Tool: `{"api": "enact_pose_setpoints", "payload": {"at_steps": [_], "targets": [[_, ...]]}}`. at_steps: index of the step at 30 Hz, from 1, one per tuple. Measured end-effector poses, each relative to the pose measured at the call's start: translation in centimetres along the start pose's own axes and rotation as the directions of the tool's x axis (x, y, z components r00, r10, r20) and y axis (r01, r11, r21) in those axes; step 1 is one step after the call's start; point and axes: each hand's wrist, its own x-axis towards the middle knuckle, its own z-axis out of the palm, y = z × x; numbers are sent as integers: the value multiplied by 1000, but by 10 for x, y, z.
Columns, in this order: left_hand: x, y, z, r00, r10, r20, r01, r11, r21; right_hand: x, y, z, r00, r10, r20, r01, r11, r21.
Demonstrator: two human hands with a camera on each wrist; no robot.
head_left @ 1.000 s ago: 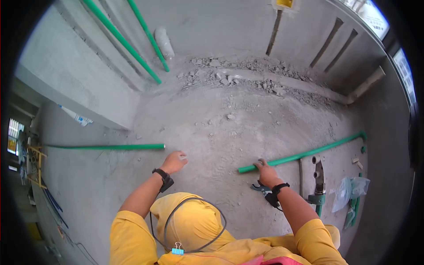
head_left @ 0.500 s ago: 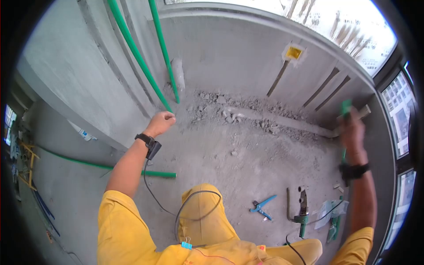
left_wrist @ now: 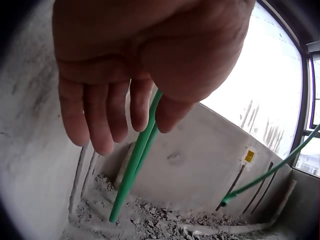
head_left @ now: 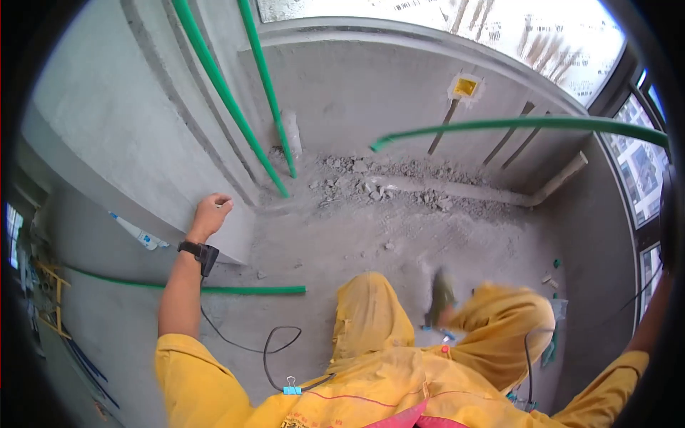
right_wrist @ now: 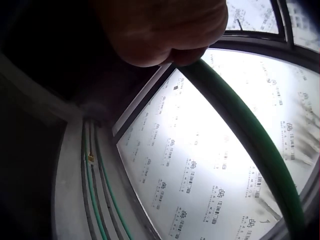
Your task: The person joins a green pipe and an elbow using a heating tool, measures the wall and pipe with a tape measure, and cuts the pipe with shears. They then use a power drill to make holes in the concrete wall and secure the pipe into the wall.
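Note:
My right hand (right_wrist: 165, 30) grips a long green pipe (right_wrist: 250, 130) in the right wrist view; in the head view the hand is past the right edge, and the raised pipe (head_left: 499, 124) stretches left across the room with an elbow at its far tip. My left hand (head_left: 210, 214) is held up beside the wall corner, holding nothing, its fingers loosely bent in the left wrist view (left_wrist: 145, 65). Two upright green pipes (head_left: 232, 107) stand against the wall to the right of that hand. Another green pipe (head_left: 257, 290) lies on the floor below it.
Rubble (head_left: 357, 175) and a grey-white drain pipe (head_left: 457, 189) run along the wall base. A window (head_left: 428, 18) is above, a yellow box (head_left: 465, 87) in the wall. A cable (head_left: 285, 329) hangs near my knees. Tools lie partly hidden by my leg.
My right hand has lifted the green pipe off the floor and carried it up and right, out of the head view. My left hand has moved left towards the wall corner. My right leg has shifted.

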Motion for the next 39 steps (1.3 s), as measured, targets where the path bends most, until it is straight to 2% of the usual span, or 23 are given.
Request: {"api": "enact_pose_setpoints", "payload": {"at_steps": [1,2,5,6,7,9,11,12,14,15,17,18,20,22,24,27,31,34,35,37,39], "targets": [[-3,9,3,999,35,-36,-35,999,16,-22,18,4,988,-110,110,146,902,-406],[-6,16,8,999,31,-18,-31,999,26,-26,51,10,989,-103,104,137,902,-410],[-17,24,10,1000,-18,-18,18,1000,8,-29,180,51,986,150,72,-136,975,-175],[-20,19,5,970,221,-104,-187,946,265,-38,220,72,966,250,69,-243,965,-97],[-20,15,-3,878,463,-121,-344,786,514,-52,256,93,937,343,69,-341,939,-29],[-20,10,-31,803,572,-165,-294,622,726,-85,324,133,862,501,76,-505,861,58],[-19,23,-65,815,567,-115,-291,574,765,-124,384,173,793,606,67,-609,788,91],[-20,30,-69,827,552,-104,-284,571,771,-155,397,198,761,645,-72,-648,761,-26],[-21,40,-66,848,514,129,-332,327,885,-201,456,223,736,669,-104,-675,737,-32],[-19,27,-65,852,489,186,-353,273,895,-228,484,229,661,749,42,-743,661,-109],[-17,7,-63,854,487,184,-338,249,908,-307,508,261,540,834,113,-812,551,-191],[-15,4,-61,851,498,168,-319,235,918,-350,524,275,439,867,236,-883,465,-67],[-13,11,-56,877,457,146,-269,216,939,-435,549,305,261,897,356,-964,262,46],[-9,15,-55,904,413,114,-208,190,959,-515,591,327,117,866,486,-993,90,78],[-8,19,-54,916,378,132,-200,149,968,-575,591,348,-24,875,483,-992,-80,96],[-4,22,-51,938,333,100,-142,107,984,-637,635,352,29,915,403,-996,62,-69],[-1,17,-49,937,334,103,-121,35,992,-650,659,359,35,951,306,-964,113,-242],[-2,20,-47,962,267,62,-76,42,996,-653,676,373,-16,945,327,-945,92,-313],[-1,20,-47,966,254,55,-68,41,997,-657,680,378,-86,910,406,-946,53,-319],[0,18,-46,954,291,70,-80,23,997,-666,685,389,-164,859,485,-941,12,-339],[-1,17,-46,956,285,68,-76,18,997,-676,685,398,-164,865,475,-952,-12,-307]]}}
